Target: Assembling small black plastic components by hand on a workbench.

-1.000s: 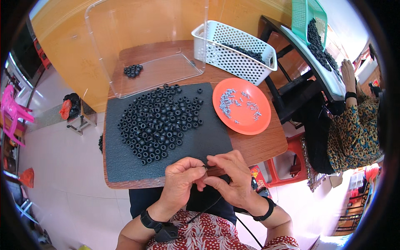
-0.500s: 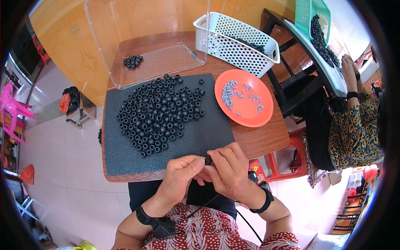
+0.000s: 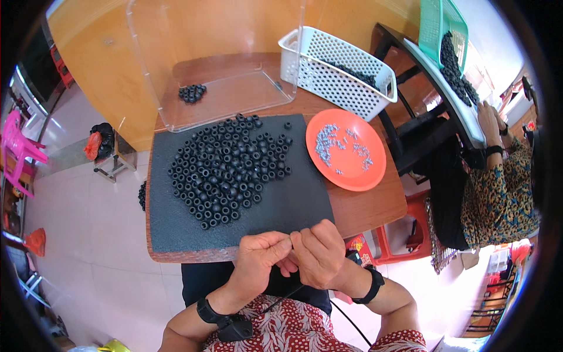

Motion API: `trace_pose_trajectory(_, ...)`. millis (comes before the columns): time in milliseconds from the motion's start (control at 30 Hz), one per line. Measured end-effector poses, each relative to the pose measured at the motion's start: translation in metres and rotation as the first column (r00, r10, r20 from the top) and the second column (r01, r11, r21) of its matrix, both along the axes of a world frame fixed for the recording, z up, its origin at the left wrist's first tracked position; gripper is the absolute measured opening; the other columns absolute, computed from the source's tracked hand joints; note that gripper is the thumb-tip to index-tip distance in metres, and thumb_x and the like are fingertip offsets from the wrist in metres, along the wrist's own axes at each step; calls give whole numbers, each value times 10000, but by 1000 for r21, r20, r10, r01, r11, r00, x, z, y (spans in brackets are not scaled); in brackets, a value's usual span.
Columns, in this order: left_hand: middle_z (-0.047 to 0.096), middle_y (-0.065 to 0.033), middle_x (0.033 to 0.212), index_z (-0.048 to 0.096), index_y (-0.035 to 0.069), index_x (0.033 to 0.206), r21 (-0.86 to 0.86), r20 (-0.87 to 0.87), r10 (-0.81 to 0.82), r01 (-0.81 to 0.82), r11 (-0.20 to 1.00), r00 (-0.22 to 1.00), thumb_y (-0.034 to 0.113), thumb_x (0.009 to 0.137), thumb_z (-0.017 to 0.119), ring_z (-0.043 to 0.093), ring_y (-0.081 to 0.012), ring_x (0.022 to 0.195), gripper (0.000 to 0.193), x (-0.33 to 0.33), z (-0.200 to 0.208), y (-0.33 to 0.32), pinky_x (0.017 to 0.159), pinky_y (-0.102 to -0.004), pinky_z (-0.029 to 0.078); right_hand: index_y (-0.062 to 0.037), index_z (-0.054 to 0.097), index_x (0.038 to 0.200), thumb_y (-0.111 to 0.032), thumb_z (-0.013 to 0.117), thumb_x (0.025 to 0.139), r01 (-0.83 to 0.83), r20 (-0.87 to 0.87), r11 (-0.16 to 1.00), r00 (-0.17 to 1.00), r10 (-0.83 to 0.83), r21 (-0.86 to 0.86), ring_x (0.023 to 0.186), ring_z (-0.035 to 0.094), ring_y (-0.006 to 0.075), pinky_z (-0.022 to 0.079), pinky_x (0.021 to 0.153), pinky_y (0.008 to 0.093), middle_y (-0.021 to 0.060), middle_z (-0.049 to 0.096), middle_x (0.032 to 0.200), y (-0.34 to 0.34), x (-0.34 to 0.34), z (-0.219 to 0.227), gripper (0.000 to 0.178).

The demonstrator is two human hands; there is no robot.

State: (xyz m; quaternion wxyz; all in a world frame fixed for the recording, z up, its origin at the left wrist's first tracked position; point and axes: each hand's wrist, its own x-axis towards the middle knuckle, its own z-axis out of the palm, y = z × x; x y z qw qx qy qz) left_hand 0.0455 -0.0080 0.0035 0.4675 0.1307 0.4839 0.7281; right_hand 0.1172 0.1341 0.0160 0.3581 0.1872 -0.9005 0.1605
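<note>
My left hand [image 3: 258,263] and my right hand [image 3: 318,253] meet just off the mat's near edge, thumbs and fingertips pinched against each other. Whatever lies between them is hidden behind the fingers. Beyond the hands, a dark grey mat [image 3: 281,205] carries a broad heap of small black ring-like pieces [image 3: 226,164] with round holes. To the right of the mat, an orange plate [image 3: 352,176] holds scattered tiny silvery parts [image 3: 324,144].
A clear plastic box [image 3: 234,94] with a few black pieces [image 3: 192,92] stands at the back. Beside it, a white perforated basket [image 3: 334,88] holds more. At right, another person's hands [image 3: 488,126] are at a white-topped table [image 3: 437,76] with a green basket [image 3: 437,32].
The black piece that showed between my fingertips is now covered by them. My right-hand fingers have curled closer against the left thumb. The view has shifted slightly.
</note>
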Motion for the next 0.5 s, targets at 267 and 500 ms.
trace_pose_trajectory(267, 637, -133, 743, 610, -78, 915, -33, -46, -61, 59, 998, 997, 171, 927, 487, 617, -177, 642, 278, -3, -2, 1, 590, -276, 500, 96, 566, 864, -47, 608, 547, 15, 62, 992, 998, -7, -128, 602, 454, 265, 340, 490, 359, 143, 516, 731, 5, 2, -2, 350)
trace_pose_trajectory(500, 657, -175, 802, 607, -85, 962, 5, -94, 50, -50, 999, 994, 189, 923, 507, 632, -196, 663, 295, -15, 3, -27, 585, -279, 509, -6, 624, 818, -51, 628, 676, 223, 144, 975, 964, -224, 25, 652, 505, 308, 416, 588, 409, 139, 559, 789, 29, -20, 49, 150)
